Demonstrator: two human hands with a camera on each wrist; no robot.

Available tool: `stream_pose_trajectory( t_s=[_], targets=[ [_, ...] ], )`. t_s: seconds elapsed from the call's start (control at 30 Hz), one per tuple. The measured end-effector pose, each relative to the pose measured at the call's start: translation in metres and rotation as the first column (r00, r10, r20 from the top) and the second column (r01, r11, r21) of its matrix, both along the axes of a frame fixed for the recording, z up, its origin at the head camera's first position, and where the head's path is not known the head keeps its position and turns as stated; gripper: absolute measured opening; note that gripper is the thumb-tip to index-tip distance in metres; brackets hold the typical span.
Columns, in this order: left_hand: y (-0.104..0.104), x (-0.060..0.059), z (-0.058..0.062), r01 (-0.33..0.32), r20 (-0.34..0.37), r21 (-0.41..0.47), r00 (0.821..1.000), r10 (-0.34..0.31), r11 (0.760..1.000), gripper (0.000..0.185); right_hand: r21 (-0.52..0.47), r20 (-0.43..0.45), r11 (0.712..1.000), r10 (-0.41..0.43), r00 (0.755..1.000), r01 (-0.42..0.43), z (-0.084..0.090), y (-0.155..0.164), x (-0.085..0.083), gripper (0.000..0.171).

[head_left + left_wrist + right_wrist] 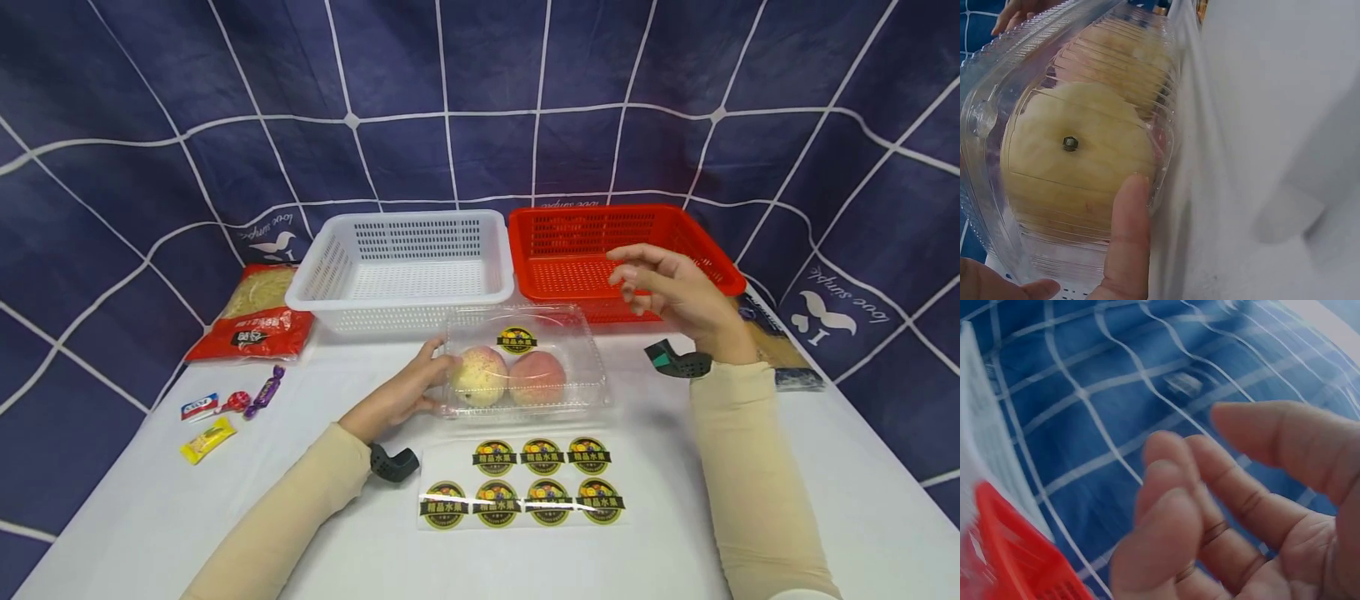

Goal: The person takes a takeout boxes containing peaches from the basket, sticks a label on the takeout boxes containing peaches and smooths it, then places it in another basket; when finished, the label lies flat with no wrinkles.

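A clear plastic clamshell box [581,367] stands in the middle of the table with its lid down. Inside lie two peaches, a yellowish one [479,377] on the left and a pinker one [537,377] beside it. One round black-and-gold label [517,340] sits on the lid. My left hand [411,385] holds the box at its left end; in the left wrist view the thumb [1129,231] presses the side wall by the yellowish peach. Raised in front of the red basket [525,291], my right hand [675,292] has loosely bent fingers and holds nothing.
A sheet of matching labels [521,486] lies in front of the box. Behind stands a white basket [397,312]. At left are a red food bag [255,321] and several wrapped sweets [266,392]. Another package [780,350] lies at right, partly behind my right arm.
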State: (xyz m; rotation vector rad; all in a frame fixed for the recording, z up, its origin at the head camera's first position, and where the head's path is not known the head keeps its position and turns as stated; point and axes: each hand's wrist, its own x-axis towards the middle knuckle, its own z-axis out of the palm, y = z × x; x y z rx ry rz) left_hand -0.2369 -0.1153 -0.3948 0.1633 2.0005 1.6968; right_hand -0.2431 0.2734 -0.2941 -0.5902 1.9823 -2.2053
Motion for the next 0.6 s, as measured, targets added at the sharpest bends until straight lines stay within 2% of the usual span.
stream_pose_trajectory(
  t_s=[0.1, 0.17, 0.27, 0.4, 0.6],
  targets=[
    [-0.002, 0.000, 0.003, 0.010, 0.005, -0.011, 1.000, -0.009, 1.000, 0.098, -0.197, -0.011, 0.979, -0.059, 0.998, 0.056, -0.002, 0.023, 0.000, 0.026],
    [-0.004, 0.000, 0.005, 0.019, 0.005, -0.023, 1.000, -0.019, 1.000, 0.100, -0.323, -0.017, 0.941, -0.109, 0.994, 0.097, -0.006, 0.037, -0.001, 0.025],
    [-0.008, 0.000, 0.006, 0.053, 0.001, -0.031, 0.999, -0.053, 0.998, 0.103, -0.469, 0.001, 0.865, -0.200, 0.980, 0.177, -0.014, 0.056, -0.002, 0.022],
    [-0.014, -0.001, 0.006, 0.097, 0.007, -0.017, 0.995, -0.096, 0.995, 0.106, -0.529, 0.064, 0.786, -0.339, 0.939, 0.320, -0.025, 0.078, -0.003, 0.021],
    [-0.018, -0.004, 0.001, 0.152, 0.028, 0.035, 0.988, -0.153, 0.988, 0.109, -0.541, 0.152, 0.715, -0.434, 0.888, 0.442, -0.045, 0.102, -0.004, 0.020]
  ],
)
